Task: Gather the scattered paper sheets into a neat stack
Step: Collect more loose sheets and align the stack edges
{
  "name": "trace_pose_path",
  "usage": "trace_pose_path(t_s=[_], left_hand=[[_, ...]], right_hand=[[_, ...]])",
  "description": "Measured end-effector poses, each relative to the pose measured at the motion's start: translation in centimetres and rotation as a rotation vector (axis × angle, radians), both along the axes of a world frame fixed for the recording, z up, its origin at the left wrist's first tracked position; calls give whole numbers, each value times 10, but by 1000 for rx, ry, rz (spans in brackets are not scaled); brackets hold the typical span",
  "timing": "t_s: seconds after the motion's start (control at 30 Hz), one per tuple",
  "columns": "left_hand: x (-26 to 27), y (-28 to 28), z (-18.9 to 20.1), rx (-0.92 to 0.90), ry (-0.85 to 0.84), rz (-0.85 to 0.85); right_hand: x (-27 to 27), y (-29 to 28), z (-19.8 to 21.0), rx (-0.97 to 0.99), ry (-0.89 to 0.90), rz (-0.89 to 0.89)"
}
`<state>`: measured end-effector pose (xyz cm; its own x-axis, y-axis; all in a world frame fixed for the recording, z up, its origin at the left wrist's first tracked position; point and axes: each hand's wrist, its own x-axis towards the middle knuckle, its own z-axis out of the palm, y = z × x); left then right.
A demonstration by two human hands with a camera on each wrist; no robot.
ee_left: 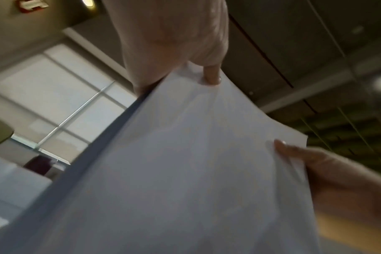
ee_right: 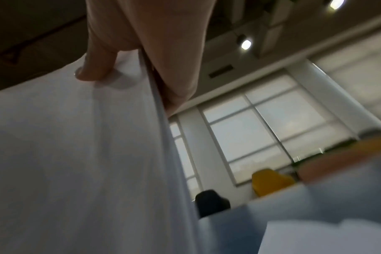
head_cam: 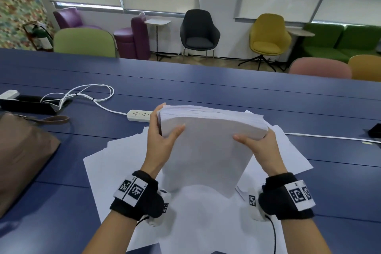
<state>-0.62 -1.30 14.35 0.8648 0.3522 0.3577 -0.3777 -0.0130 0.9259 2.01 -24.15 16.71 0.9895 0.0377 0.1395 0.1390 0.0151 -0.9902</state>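
Observation:
A thick stack of white paper (head_cam: 206, 146) stands on end, tilted toward me, above the blue table (head_cam: 226, 90). My left hand (head_cam: 162, 130) grips its left edge, thumb on the near face and fingers behind. My right hand (head_cam: 257, 142) grips the right edge the same way. Loose white sheets (head_cam: 115, 163) lie spread flat on the table beneath and around the stack. In the left wrist view the stack (ee_left: 196, 163) fills the frame, with my left hand (ee_left: 211, 75) at its top edge. The right wrist view shows the stack (ee_right: 76, 154) with my right hand (ee_right: 102, 68) on it.
A white power strip (head_cam: 140, 115) with its cable (head_cam: 86, 93) lies behind the stack. A brown bag (head_cam: 22, 150) sits at the left, a black object (head_cam: 31, 103) behind it. A white cable (head_cam: 329, 137) runs to the right. Chairs line the table's far side.

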Motion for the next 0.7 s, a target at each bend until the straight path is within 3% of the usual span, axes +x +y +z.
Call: trace_pose_path(t_s=[0.07, 0.13, 0.23, 0.3, 0.43, 0.57, 0.7], left_hand=[[2, 2, -3, -3, -8, -13], [2, 3, -5, -16, -23, -12], [3, 0, -8, -60, -47, -2], [2, -1, -9, -71, -67, 8], [4, 4, -17, -66, -14, -6], [-3, 22, -44, 161, 261, -78], [-16, 61, -74, 242, 418, -147]], right_hand=[[-5, -1, 17, -265, -97, -76], [-9, 4, 41, -742, -223, -143], [-7, 29, 64, -1420, -338, -16], [-1, 56, 66, -1601, -418, 93], [6, 96, 56, -1498, -569, 172], [-1, 82, 52, -1249, -671, 118], [0, 23, 71, -727, -472, 68]])
